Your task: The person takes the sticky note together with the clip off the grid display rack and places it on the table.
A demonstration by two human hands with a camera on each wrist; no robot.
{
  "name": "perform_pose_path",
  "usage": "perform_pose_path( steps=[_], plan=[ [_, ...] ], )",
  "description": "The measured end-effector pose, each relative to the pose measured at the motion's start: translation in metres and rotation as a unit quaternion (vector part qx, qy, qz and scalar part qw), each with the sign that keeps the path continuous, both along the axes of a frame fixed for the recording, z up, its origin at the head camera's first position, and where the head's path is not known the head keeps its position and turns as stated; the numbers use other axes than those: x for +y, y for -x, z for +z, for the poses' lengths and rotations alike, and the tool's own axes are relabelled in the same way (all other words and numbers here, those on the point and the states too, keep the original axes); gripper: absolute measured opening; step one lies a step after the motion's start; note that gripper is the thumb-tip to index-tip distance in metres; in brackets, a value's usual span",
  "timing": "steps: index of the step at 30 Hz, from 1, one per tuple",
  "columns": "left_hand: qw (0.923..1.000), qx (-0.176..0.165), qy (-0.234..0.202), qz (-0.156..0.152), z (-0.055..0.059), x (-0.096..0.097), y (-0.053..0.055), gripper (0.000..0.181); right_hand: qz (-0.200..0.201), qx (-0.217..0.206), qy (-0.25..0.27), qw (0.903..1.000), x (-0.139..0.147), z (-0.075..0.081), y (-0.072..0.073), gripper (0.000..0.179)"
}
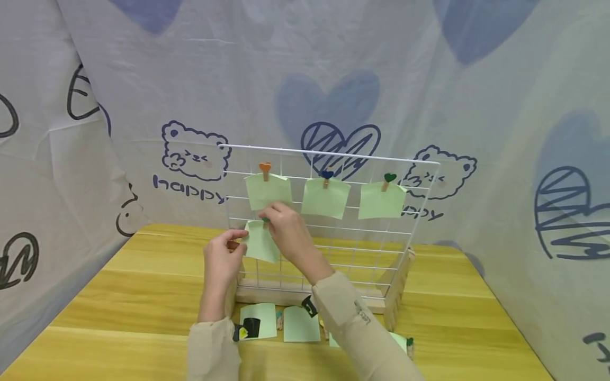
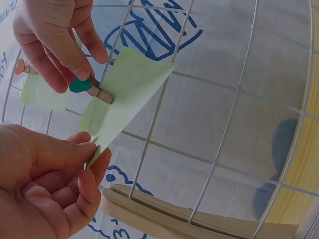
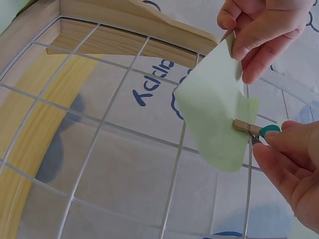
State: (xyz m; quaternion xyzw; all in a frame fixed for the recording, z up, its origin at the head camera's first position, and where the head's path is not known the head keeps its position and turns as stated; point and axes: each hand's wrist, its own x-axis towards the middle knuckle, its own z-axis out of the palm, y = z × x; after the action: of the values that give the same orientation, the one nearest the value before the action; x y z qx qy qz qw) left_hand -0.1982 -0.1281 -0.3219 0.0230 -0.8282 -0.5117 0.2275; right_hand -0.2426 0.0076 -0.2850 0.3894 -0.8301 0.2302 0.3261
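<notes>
A pale green paper note (image 1: 261,247) lies against the white wire grid (image 1: 329,247), below the leftmost hanging note. My left hand (image 1: 223,258) pinches its left edge between thumb and fingers, bending the paper a little. With thumb and fingers, my right hand (image 1: 289,230) pinches a small wooden clothespin (image 3: 244,126) that has a green top. The clothespin's jaws overlap the note near its upper edge, as the left wrist view also shows. Three notes hang higher up, under an orange heart clothespin (image 1: 265,170), a blue one (image 1: 326,177) and a green one (image 1: 389,180).
The grid stands in a wooden base (image 1: 310,297) on a yellow wood-grain table (image 1: 143,296). In front of it lie several green notes (image 1: 302,325) and clothespins (image 1: 410,347), partly behind the right sleeve. A patterned cloth (image 1: 257,69) hangs behind.
</notes>
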Motion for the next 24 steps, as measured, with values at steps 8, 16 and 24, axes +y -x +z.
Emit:
perform_pose_path(
  steps=[8,16,24],
  plan=[
    [0.9999,-0.005,-0.011,-0.004,0.0010,0.0007,0.0001,0.022,0.001,0.003,0.019,0.9998,-0.0023,-0.0024,0.0009,0.020],
    [0.9999,0.001,-0.013,-0.005,-0.0001,0.0007,0.0005,0.022,0.000,0.013,0.002,0.9999,-0.0037,-0.0035,0.0006,0.022],
    [0.9999,0.007,-0.013,-0.009,-0.0019,-0.0004,0.0006,0.021,-0.009,0.008,0.007,0.9999,-0.0050,-0.0036,-0.0013,0.022]
  ],
)
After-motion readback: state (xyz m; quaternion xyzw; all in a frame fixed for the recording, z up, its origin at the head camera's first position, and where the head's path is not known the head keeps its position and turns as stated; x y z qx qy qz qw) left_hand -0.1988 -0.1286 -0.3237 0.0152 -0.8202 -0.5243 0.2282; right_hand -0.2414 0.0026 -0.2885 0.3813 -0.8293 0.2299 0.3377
